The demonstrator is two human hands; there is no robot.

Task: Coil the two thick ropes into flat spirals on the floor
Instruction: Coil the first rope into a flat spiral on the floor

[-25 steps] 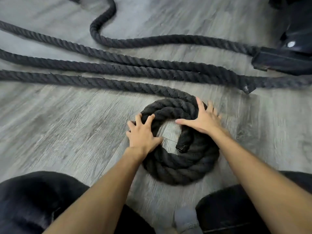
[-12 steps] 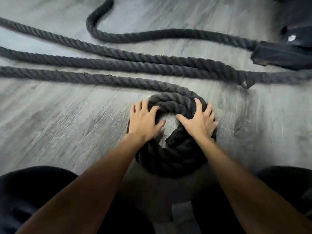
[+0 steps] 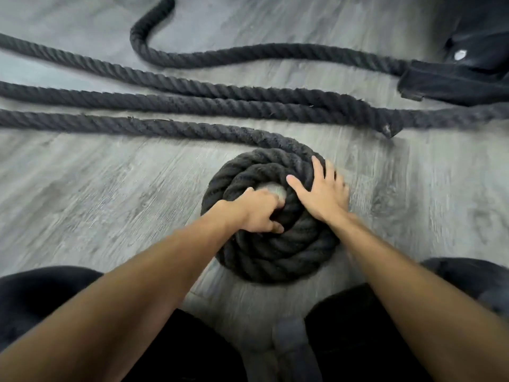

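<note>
A thick black rope is wound into a small flat coil (image 3: 275, 252) on the grey wooden floor, just in front of my knees. My left hand (image 3: 259, 210) has its fingers curled round the innermost turn at the coil's centre hole. My right hand (image 3: 321, 193) lies flat, fingers spread, pressing on the coil's right side. The rope's free length (image 3: 110, 124) runs from the coil's top away to the left. More rope lengths (image 3: 192, 102) lie stretched side by side beyond it.
A looping stretch of rope (image 3: 220, 55) curves at the back. A black metal base or anchor (image 3: 454, 84) sits at the upper right, where the ropes lead. A taped rope end (image 3: 389, 129) lies right of the coil. My dark-clad knees (image 3: 41, 299) frame the bottom.
The coil has tightened and its centre hole has shrunk. My left hand moved from lying flat on the coil's left side to gripping the inner turn. My right hand stayed pressing on the right side.
</note>
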